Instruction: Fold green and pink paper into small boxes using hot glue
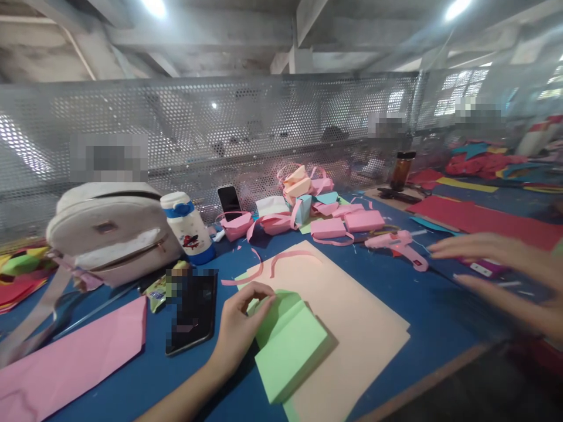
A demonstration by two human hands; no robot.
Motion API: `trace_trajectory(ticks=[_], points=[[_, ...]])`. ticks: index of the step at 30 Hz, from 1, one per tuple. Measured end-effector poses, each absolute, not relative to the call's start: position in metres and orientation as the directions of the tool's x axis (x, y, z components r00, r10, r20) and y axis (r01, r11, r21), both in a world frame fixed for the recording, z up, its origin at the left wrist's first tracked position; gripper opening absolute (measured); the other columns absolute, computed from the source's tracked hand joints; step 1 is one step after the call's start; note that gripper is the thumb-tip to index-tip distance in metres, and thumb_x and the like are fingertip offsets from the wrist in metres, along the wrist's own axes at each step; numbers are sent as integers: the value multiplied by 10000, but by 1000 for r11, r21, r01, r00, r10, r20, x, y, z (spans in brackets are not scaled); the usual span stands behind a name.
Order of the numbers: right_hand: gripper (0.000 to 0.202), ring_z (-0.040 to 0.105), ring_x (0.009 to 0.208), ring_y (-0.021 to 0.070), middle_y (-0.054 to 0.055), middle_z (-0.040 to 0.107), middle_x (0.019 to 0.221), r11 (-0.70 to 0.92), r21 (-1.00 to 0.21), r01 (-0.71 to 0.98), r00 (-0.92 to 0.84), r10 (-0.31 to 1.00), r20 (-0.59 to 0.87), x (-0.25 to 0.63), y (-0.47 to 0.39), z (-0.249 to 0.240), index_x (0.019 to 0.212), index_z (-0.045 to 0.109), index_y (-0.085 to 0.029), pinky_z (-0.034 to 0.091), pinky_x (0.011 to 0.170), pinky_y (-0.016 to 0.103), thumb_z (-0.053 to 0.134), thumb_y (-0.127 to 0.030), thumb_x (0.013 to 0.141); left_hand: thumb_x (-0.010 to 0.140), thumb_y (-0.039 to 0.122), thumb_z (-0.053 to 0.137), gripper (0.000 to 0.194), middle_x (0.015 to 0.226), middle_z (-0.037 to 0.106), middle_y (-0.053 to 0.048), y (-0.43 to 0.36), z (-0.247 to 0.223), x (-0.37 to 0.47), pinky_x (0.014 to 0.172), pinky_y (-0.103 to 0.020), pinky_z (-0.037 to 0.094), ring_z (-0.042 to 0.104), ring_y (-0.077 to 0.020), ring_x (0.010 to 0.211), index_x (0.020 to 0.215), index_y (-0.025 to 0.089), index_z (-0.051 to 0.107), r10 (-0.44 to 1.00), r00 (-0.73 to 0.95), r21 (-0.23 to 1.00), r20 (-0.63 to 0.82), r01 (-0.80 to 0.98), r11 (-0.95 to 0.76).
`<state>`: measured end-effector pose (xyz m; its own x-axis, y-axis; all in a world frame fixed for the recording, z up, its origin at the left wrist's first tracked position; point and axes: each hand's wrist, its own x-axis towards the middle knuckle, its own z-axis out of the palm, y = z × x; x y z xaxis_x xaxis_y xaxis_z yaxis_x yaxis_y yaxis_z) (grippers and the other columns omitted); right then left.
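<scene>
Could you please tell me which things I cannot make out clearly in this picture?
All in the head view:
- Right hand: blurred, and cut off by the right edge.
- Folded green paper: its pinched edge is partly covered by the left hand.
- Pink sheet: cut off by the left and bottom edges.
- Backpack: contents hidden by its walls.

Left hand [241, 319], left of the pink glue gun [401, 245]: bare — slim fingers [258, 290], narrow wrist, slender forearm [187, 384] with no covering along its visible length. Right hand [534, 264], right of the glue gun: also bare — long, tapered fingers, outline blurred.
</scene>
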<state>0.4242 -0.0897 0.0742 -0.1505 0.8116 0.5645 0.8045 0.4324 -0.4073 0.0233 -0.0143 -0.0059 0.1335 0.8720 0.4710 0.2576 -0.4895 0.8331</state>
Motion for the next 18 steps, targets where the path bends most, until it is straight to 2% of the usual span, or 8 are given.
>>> trace_trajectory(ticks=[2,5,8,13,18], points=[[215,618,1110,331,13,690,1163,491,-480,727,-260,844,469,381,-69,65,1116,653,-394,502,956,465,564,-434,924,805,215,683,52,752,693,-20,-15,-5,24,685,-211,531,659,-150,719,770,180,698,872,127,833,472,261,-488],[237,645,963,238,57,688,1105,478,-733,484,-445,856,264,320,-33,43,1134,637,-257,527,834,360,538,-367,949,789,223,693,50,741,685,-21,-17,-2,25,671,-217,543,656,-151,698,781,174,691,871,101,833,481,257,-490],[275,611,874,182,72,675,1058,355,-895,270,-498,847,186,277,-4,19,1085,638,-180,503,743,285,592,-389,912,773,236,703,81,750,690,-26,-18,0,26,666,-230,557,661,-156,690,815,168,687,877,63,841,476,257,-476],[346,466,611,111,0,608,762,254,-956,146,-559,819,132,244,15,-1,911,660,-147,371,556,228,752,-451,771,762,247,706,86,738,707,-37,-17,-2,24,631,-223,556,679,-169,679,785,164,703,915,54,878,400,263,-400],[255,471,610,116,6,609,733,198,-969,148,-542,836,88,240,17,-2,826,668,-149,362,566,233,728,-394,786,752,250,716,81,709,712,-33,-12,-6,25,608,-199,545,679,-164,661,759,169,716,945,70,912,321,247,-328]])
